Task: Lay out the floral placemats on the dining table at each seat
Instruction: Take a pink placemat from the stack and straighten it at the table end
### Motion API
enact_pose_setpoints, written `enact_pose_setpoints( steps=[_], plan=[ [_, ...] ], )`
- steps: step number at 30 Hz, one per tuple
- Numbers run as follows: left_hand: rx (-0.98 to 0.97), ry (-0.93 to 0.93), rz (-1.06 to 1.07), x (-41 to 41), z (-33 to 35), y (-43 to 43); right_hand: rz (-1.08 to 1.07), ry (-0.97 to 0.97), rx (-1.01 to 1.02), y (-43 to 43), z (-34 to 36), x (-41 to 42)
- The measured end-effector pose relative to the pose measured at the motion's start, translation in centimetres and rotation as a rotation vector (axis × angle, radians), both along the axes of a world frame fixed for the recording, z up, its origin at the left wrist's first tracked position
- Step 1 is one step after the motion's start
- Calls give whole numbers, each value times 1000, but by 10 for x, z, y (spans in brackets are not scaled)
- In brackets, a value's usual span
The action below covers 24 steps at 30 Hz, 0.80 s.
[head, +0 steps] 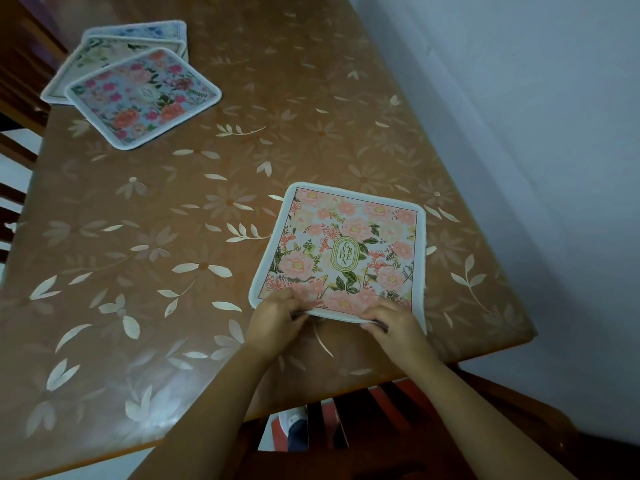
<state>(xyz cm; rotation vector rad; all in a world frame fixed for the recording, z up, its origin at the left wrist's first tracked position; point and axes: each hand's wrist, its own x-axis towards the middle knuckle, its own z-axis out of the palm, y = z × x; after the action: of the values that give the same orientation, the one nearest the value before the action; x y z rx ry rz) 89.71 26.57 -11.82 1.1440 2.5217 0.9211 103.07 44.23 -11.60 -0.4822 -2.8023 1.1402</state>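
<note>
A pink floral placemat [349, 251] with a white border and a green "GARDEN" oval lies on the dining table [173, 237] near its right end. My left hand [277, 315] pinches the mat's near left corner, and my right hand [394, 322] pinches the near edge toward the right corner. That near edge is lifted slightly off the table. At the far left of the table sits a loose stack of three more floral placemats [138, 88], fanned out, with a blue and pink one on top.
The table has a brown cover with pale flower and leaf prints. A wooden chair [398, 427] stands tucked under the near right edge, and another chair back [17, 81] shows at the far left. A white wall [536, 133] runs along the table's right side.
</note>
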Motion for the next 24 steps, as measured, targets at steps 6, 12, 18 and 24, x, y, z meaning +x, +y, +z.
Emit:
enact_pose_setpoints(
  steps=[6, 12, 18, 24],
  plan=[
    [-3, -19, 135, -5, 1, -30, 116, 46, 23, -15, -5, -25],
    [3, -56, 242, -4, -3, -53, 189, 34, 41, -19, -9, -45],
    [75, -146, 268, 7, -15, -63, 107, 2, 149, 6, -16, -27],
    [22, -98, 177, 15, -21, -59, 213, 24, 287, 13, -11, -17]
  ],
)
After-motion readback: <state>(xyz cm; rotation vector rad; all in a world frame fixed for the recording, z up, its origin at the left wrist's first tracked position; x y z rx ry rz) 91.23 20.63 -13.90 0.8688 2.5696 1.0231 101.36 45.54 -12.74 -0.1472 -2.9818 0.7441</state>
